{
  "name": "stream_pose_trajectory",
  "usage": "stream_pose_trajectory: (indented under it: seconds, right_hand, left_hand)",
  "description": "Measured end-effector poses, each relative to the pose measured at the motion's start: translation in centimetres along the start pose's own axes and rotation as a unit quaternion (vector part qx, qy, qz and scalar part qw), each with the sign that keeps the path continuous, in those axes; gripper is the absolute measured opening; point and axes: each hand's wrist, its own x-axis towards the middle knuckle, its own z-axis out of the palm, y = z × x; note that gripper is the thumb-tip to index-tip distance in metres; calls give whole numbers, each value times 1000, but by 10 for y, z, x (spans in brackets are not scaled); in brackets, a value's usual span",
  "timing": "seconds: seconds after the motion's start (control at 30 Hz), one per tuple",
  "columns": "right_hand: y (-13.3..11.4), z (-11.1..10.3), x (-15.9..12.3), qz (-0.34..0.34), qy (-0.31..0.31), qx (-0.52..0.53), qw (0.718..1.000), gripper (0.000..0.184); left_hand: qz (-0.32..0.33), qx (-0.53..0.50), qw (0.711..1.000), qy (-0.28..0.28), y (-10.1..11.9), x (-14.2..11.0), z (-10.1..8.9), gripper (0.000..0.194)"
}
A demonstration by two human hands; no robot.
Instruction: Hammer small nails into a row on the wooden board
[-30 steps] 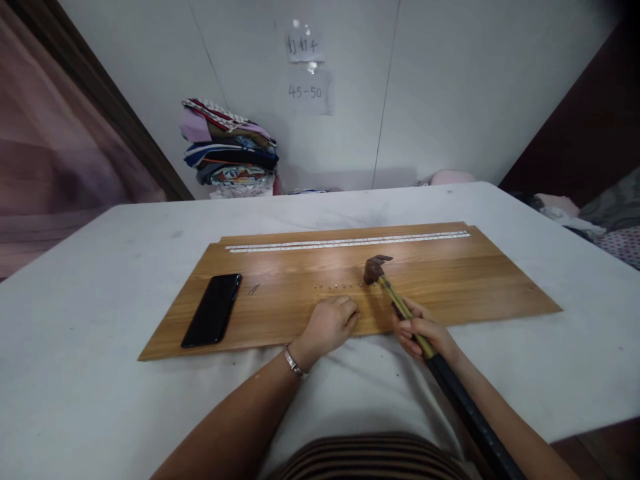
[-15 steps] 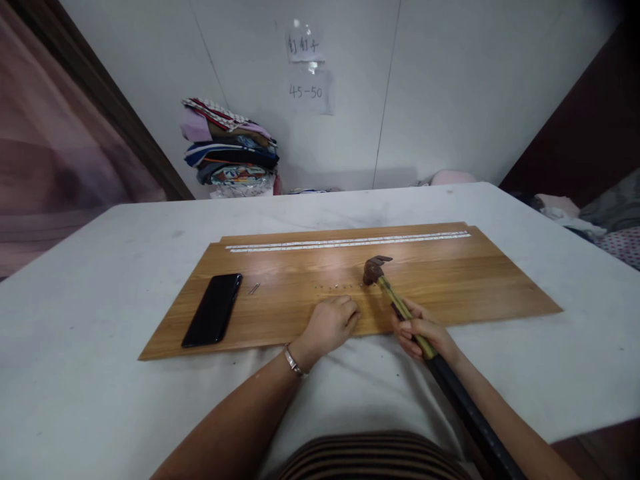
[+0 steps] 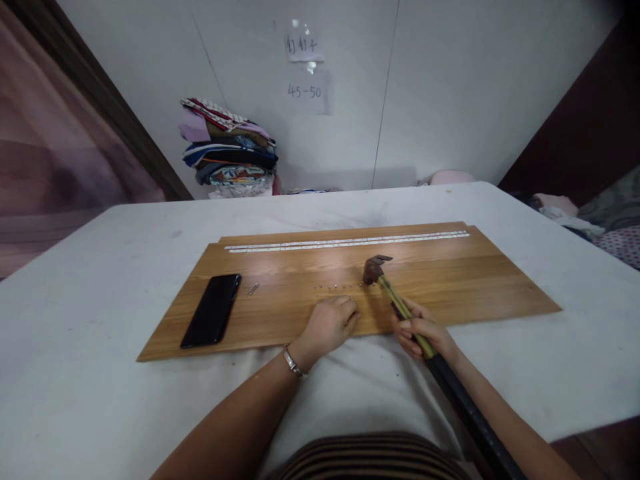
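Observation:
My right hand (image 3: 423, 331) grips the yellow and black handle of a claw hammer (image 3: 376, 269). The hammer's head rests on a wooden board (image 3: 475, 280) at the right end of a short row of small nails (image 3: 337, 287). My left hand (image 3: 331, 323) lies on the board's near edge with its fingers curled under, just in front of the nail row. Whether it holds anything is hidden. A metal bracelet sits on that wrist.
A black phone (image 3: 211, 309) lies on the board's left part, with a loose nail (image 3: 253, 289) beside it. A silvery strip (image 3: 345, 242) runs along the board's far edge. The board lies on a white table (image 3: 75, 347). Folded fabrics (image 3: 227, 150) are stacked by the wall.

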Motion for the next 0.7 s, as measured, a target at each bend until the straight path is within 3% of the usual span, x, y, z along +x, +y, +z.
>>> stream_pose_trajectory:
  seconds: [0.7]
  right_hand:
    - [0, 1, -1, 1, -8, 8, 1000, 20]
  left_hand:
    - [1, -5, 1000, -2, -1, 0, 0, 16]
